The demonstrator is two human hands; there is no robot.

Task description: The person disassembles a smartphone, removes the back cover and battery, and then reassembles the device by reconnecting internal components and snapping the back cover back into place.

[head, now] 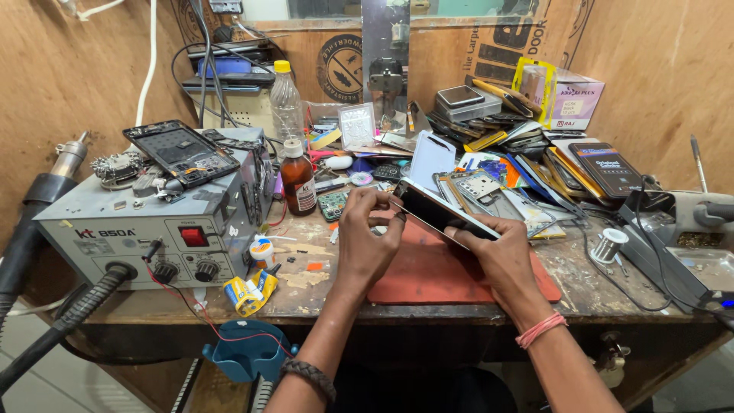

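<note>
1. The phone (443, 214) is held tilted in the air just above the red mat (428, 275), which lies on the counter (306, 294).
2. The left hand (367, 237) has its fingers (382, 200) pinched together on the phone's upper left corner; the right hand (497, 248) has its fingers clamped around the lower right end, cradling it from beneath.
3. Risk, as I judge it: the corner pinch is small, so a slip could tip the phone out of the right hand onto the mat, or twist and crack the glass.
4. Left of the mat stand a brown bottle (297, 180) and a grey rework station (153, 222), close to the left elbow's path.
5. Behind the mat, piled phone parts (489, 187) crowd the space; right of it sits a solder spool (610, 245).
</note>
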